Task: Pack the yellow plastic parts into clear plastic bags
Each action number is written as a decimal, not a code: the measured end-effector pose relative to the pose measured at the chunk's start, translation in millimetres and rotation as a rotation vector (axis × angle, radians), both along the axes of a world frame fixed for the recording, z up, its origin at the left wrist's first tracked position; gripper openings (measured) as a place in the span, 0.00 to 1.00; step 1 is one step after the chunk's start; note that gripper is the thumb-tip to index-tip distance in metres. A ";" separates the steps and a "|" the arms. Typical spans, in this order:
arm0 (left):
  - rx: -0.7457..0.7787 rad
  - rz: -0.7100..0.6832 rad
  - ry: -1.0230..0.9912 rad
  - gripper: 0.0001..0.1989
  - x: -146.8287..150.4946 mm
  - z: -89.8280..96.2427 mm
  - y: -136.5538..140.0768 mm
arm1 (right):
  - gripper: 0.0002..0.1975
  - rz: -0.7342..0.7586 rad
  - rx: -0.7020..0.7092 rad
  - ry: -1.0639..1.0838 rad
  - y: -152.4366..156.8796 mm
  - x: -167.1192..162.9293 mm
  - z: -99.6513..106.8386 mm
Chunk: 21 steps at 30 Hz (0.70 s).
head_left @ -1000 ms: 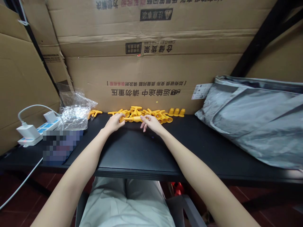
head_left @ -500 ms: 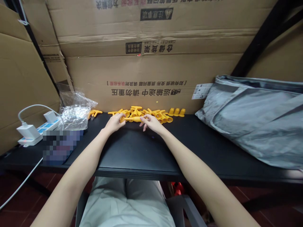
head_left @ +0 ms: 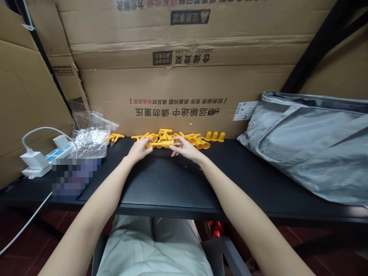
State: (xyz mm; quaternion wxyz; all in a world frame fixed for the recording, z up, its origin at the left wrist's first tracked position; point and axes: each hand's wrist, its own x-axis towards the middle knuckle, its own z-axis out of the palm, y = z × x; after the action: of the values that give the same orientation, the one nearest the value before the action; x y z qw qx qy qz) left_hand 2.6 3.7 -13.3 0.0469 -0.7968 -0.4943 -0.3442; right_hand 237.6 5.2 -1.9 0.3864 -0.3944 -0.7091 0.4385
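Observation:
A yellow plastic corkscrew [head_left: 163, 144] lies level between my two hands, just in front of a pile of similar yellow parts. My left hand [head_left: 140, 148] is closed around its left end, thumb and fingers pinching it. On the other end, the fingers of my right hand [head_left: 184, 147] grip the wider barrel, with the lower fingers loosely curled. Behind them, the pile [head_left: 166, 135] mixes T-shaped handles and flared, bell-shaped pieces, partly hidden by my hands.
Yellow barrel pieces [head_left: 214, 136] stand upright at right. T-handles with metal spirals [head_left: 116, 137] lie left, near clear plastic bags [head_left: 92, 140]. A power strip [head_left: 47, 161] with chargers sits farther left. A grey bag [head_left: 304, 145] fills the right side; cardboard [head_left: 178, 84] walls the back.
My right hand has shifted slightly and its fingers have changed position on the barrel, showing more of the corkscrew. My left hand stays nearly still.

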 end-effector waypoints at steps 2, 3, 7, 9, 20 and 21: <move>0.007 -0.003 -0.001 0.13 0.2 -0.4 0.1 | 0.22 0.007 -0.004 0.003 -0.6 0.2 0.3; 0.014 -0.007 0.000 0.13 0.6 -0.6 0.1 | 0.21 0.002 -0.014 -0.004 -1.0 -0.2 0.6; 0.038 -0.040 0.005 0.13 2.3 -0.4 -0.9 | 0.24 -0.055 -0.064 -0.012 -3.6 -4.2 1.6; 0.036 -0.041 0.006 0.13 2.7 0.3 -1.4 | 0.24 -0.090 -0.077 -0.012 -4.9 -6.7 2.1; -0.001 0.021 -0.020 0.12 0.5 1.4 -0.8 | 0.25 -0.021 0.013 -0.042 1.0 2.7 -1.3; -0.004 0.021 -0.021 0.12 0.0 1.0 -0.3 | 0.25 -0.016 0.031 -0.030 1.7 3.3 -2.2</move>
State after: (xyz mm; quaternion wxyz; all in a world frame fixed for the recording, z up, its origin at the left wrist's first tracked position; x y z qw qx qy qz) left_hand 2.6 3.4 -12.3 0.0437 -0.7882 -0.5037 -0.3509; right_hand 240.9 6.9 -4.2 0.3851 -0.4006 -0.7185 0.4182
